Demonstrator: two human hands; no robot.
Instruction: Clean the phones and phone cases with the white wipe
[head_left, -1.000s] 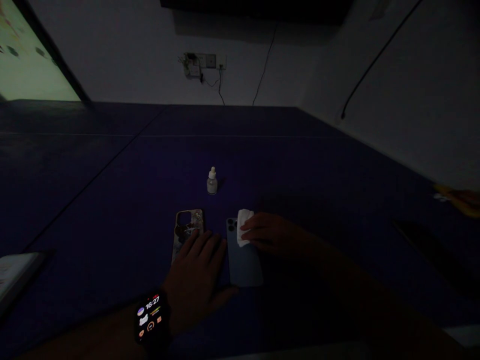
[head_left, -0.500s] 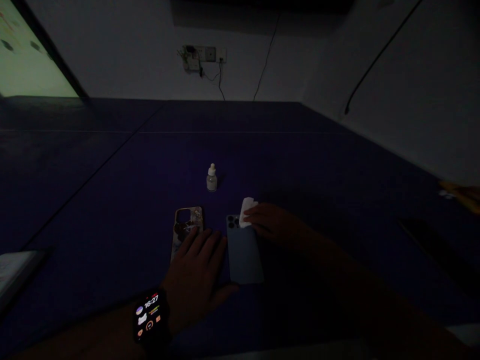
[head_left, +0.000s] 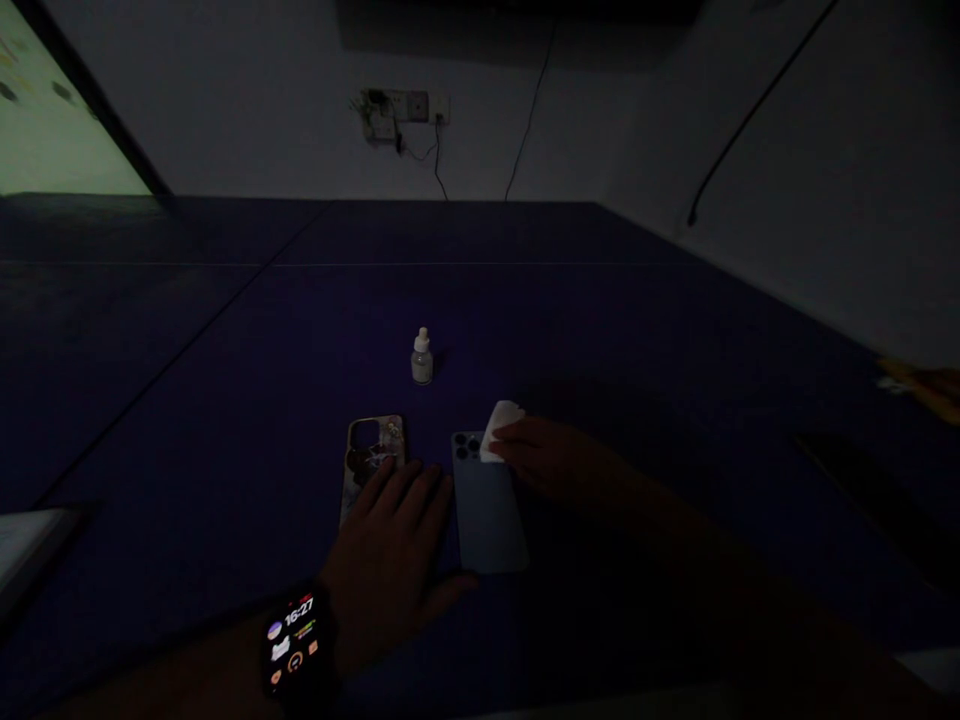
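A blue-grey smartphone point(head_left: 489, 520) lies back side up on the dark table, its camera lenses at the far end. My right hand point(head_left: 555, 455) pinches a folded white tissue point(head_left: 501, 428) over the phone's far right corner, beside the lenses. My left hand point(head_left: 394, 560) rests flat with fingers stretched out between the phone and a patterned phone case point(head_left: 375, 450). Its fingers cover the case's lower right part, and its thumb reaches to the phone's near left edge. A lit smartwatch point(head_left: 296, 640) sits on my left wrist.
Beyond the phone stands a small dropper bottle point(head_left: 422, 362) with a white top. A pale book-like object point(head_left: 30, 540) lies at the left edge. Farther right are a dark flat object point(head_left: 862, 490) and something yellow point(head_left: 926, 388). Wall sockets point(head_left: 405, 108) with cables are behind the table.
My right hand and the tissue have shifted slightly right and nearer to me, at the phone's corner. My left hand has stayed in place.
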